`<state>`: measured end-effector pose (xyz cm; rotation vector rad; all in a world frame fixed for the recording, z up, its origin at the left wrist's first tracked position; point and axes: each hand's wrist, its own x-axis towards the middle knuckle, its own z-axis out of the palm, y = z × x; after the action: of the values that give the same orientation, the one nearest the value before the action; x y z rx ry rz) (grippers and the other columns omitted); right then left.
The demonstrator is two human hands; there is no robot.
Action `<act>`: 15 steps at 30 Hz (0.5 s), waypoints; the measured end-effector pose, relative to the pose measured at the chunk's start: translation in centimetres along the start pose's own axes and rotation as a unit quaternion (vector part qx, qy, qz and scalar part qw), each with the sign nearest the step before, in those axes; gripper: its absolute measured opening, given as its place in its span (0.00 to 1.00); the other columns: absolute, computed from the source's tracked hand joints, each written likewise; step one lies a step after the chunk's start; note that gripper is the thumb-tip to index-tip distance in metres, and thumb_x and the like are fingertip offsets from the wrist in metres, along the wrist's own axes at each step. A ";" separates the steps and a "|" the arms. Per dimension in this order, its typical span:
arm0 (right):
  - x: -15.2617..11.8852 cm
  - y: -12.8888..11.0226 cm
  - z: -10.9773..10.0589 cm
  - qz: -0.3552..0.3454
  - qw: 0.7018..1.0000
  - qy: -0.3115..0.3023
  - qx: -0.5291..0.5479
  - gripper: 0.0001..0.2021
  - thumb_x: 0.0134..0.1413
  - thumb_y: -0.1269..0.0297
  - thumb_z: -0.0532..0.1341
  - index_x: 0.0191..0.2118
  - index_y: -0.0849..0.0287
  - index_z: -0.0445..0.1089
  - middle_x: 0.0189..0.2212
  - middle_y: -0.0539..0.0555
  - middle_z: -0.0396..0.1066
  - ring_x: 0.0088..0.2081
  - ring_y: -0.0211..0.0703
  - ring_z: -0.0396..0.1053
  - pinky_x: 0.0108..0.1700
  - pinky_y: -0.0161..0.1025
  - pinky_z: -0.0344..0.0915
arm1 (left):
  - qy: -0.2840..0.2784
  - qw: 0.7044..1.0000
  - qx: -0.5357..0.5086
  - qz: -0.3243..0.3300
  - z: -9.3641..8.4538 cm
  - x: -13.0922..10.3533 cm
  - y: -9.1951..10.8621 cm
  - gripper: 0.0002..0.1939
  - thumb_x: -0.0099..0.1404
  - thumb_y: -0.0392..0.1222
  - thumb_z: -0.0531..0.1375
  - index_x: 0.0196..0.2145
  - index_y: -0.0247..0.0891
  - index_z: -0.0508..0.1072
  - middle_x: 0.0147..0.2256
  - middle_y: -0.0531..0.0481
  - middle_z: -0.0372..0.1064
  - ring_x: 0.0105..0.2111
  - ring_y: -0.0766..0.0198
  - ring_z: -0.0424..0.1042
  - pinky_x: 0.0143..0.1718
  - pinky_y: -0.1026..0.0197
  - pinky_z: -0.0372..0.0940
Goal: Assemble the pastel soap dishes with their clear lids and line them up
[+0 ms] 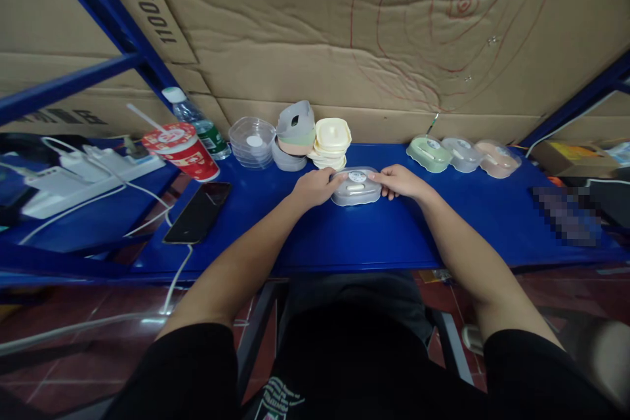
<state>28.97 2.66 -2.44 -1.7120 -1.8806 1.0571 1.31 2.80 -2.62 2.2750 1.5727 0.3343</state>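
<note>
A grey plastic box with a clear lid sits on the blue table in front of me. A round white sticker and a pale oblong piece show at its top. My left hand grips its left side, thumb on the lid. From the right, my right hand holds the other side, its thumb also on the lid and fingers curled at the edge. Just behind stand a stack of cream lids, a stack of grey and green tubs and nested clear covers.
Three lidded boxes, green, grey and pinkish, line the back right. At left are a red paper cup, a water bottle, a phone and a power strip with cables. A cardboard wall closes the back.
</note>
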 end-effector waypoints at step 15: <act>-0.7 1.6 -3.4 -0.214 0.936 0.128 -0.250 0.31 0.57 0.39 0.70 0.60 0.53 0.78 0.61 0.64 0.74 0.62 0.66 0.70 0.65 0.61 0.62 | -0.024 1.000 -0.014 -0.011 -0.3 -0.5 0.9 0.39 0.75 0.71 0.43 0.62 0.40 0.75 0.46 0.41 0.82 0.53 0.45 0.78 0.52 0.50 0.67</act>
<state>32.58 2.89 -1.31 -1.4694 -2.3188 0.1850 1.80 2.08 -1.97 2.2261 1.5580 0.2923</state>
